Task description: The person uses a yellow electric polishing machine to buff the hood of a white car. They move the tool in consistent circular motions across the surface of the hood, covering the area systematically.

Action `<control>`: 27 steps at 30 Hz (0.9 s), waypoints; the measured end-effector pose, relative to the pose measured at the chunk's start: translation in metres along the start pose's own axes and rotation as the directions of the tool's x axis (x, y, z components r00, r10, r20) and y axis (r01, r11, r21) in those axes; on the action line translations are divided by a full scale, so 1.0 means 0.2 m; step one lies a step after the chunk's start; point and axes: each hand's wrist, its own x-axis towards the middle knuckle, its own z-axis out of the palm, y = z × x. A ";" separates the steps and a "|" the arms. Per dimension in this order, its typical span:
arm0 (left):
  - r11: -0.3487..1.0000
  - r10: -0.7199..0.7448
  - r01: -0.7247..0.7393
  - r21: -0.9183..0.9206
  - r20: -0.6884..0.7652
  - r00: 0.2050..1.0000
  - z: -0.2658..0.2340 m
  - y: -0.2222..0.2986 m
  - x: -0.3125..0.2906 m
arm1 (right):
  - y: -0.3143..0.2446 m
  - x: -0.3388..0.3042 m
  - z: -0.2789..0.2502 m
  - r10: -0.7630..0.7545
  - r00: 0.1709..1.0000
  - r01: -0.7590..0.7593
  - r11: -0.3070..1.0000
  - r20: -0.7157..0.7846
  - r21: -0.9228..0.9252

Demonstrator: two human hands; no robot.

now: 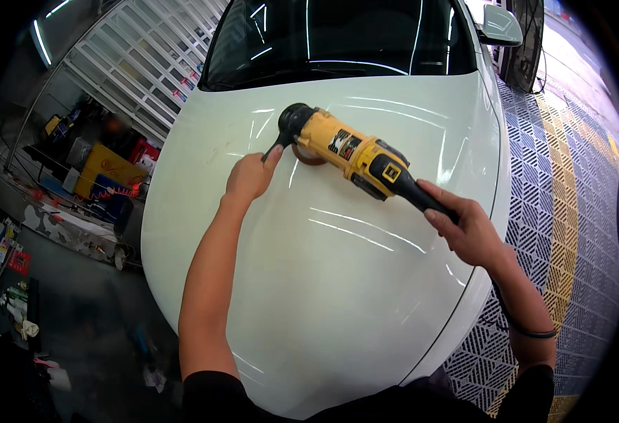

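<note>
our black sleeves (210,396) reach in from the lower edge of the frame. at upper centre, we hold a yellow-and-black polisher (343,146) over a white car hood (323,282), our left grip (250,176) closed around its side handle (284,139) and our right grip (470,229) wrapped about its black rear handle (414,191).

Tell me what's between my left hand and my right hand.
The head view shows the yellow polisher spanning from your left hand to your right hand, over the white hood.
</note>
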 end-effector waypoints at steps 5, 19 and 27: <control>1.000 -0.018 0.019 -0.020 0.028 0.999 0.01 0.26 0.59 | -0.03 0.44 -0.22 0.089 0.991 -0.103 0.986 -0.103 -0.134; 0.965 -0.204 0.201 -0.171 -0.003 0.979 0.01 -0.58 -0.98 | -0.12 -0.26 0.31 -0.133 0.951 0.166 0.981 0.278 -0.099; 0.829 -0.544 0.526 -0.191 -0.052 0.838 0.09 -1.13 -2.30 | -0.04 -0.54 0.83 -0.232 0.757 0.304 0.953 0.610 -0.015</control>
